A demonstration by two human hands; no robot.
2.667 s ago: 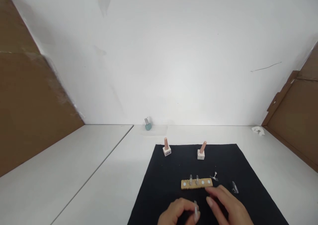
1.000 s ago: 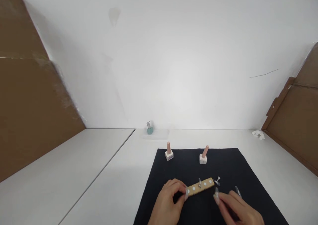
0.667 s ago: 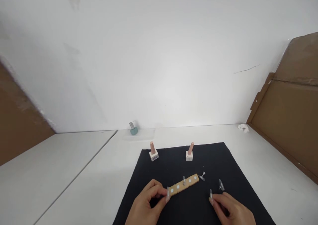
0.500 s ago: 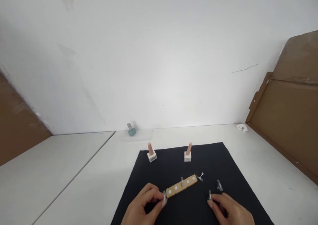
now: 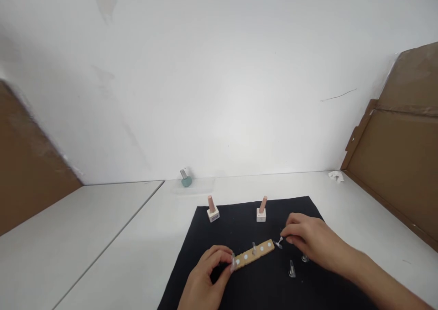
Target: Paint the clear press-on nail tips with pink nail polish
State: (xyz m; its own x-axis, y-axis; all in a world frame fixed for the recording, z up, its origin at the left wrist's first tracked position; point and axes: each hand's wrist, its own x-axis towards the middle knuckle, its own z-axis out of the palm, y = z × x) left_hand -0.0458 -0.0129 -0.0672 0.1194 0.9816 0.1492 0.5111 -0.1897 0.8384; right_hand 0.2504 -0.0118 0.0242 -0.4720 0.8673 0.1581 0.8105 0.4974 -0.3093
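Note:
My left hand (image 5: 210, 275) is closed in a pinch on a clear nail tip (image 5: 233, 259) at the left end of a tan, wavy-edged strip (image 5: 248, 256) dotted with white circles. One clear nail tip on a stem (image 5: 254, 249) stands upright near the strip's middle. Beyond the strip's right end, my right hand (image 5: 306, 237) pinches the small stem of a tilted nail tip (image 5: 278, 244). Another nail tip (image 5: 291, 270) rests on the black mat (image 5: 267, 287), below the right hand. A further clear piece (image 5: 305, 258) is partly hidden by that hand.
Two white square polish bottles with pink caps, a left one (image 5: 212, 212) and a right one (image 5: 261, 212), stand on the mat's far part. Behind them, a teal bottle (image 5: 186, 181) leans by a clear tray (image 5: 201, 186). Cardboard (image 5: 393, 150) borders the right, crumpled tissue (image 5: 336, 176) beside it.
My right hand has let go of one nail tip, now on the mat, and moved up and left to grip the one by the strip's right end. The left hand keeps its pinch.

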